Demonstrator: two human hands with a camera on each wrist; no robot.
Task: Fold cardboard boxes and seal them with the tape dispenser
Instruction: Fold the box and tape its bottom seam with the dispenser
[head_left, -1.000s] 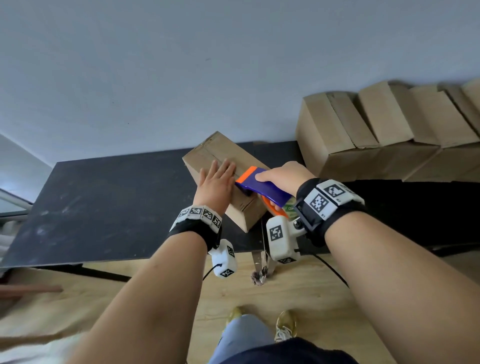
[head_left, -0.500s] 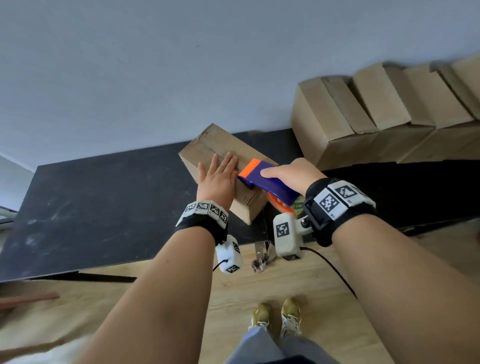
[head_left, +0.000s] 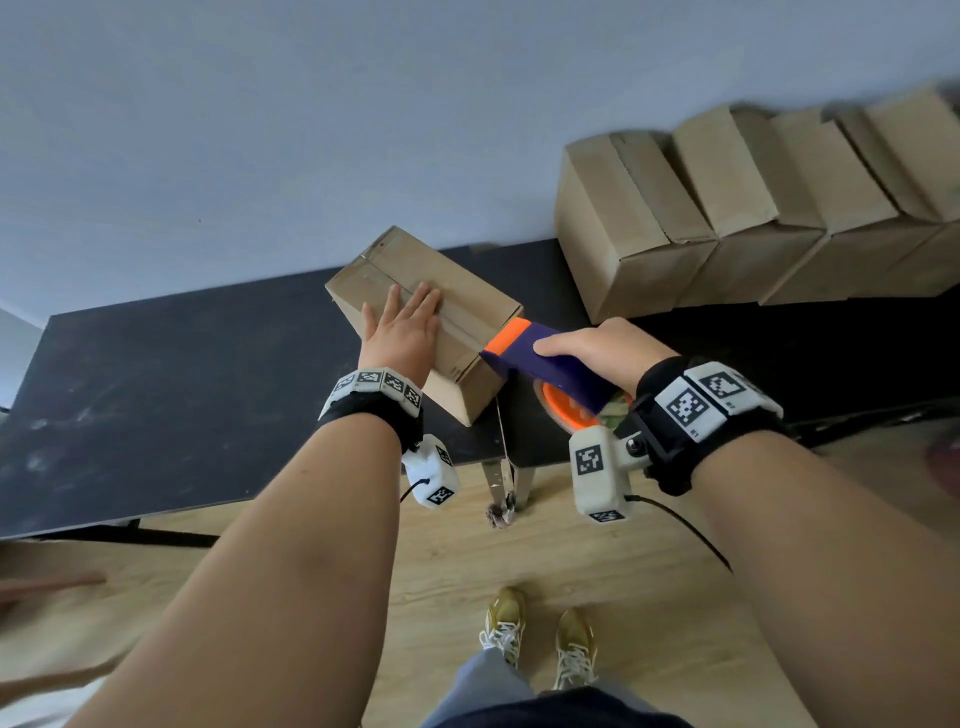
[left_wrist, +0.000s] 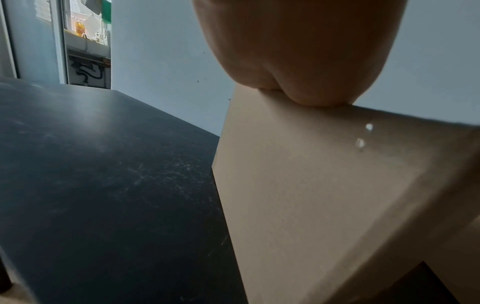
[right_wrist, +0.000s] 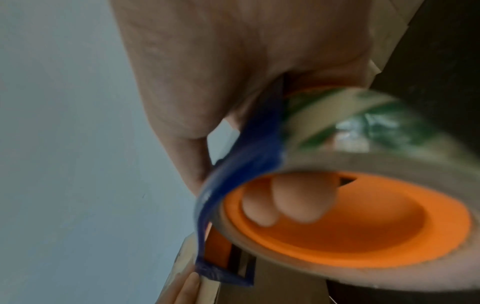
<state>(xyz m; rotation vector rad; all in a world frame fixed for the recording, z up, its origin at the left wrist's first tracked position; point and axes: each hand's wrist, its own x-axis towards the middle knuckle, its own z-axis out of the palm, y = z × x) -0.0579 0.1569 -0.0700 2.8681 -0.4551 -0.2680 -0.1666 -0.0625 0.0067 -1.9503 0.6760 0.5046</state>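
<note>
The cardboard box (head_left: 423, 312) sits askew near the desk's (head_left: 156, 389) front edge, the left hand (head_left: 402, 332) lying flat on its top, fingers spread. The right hand (head_left: 597, 351) grips the tape dispenser (head_left: 540, 361), whose orange end seems to touch the box's near corner.

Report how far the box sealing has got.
Done: a row of closed boxes against the wall. In hand: left hand presses flat on the cardboard box; right hand grips the tape dispenser at its near edge. Left: finishing this seam.
</note>
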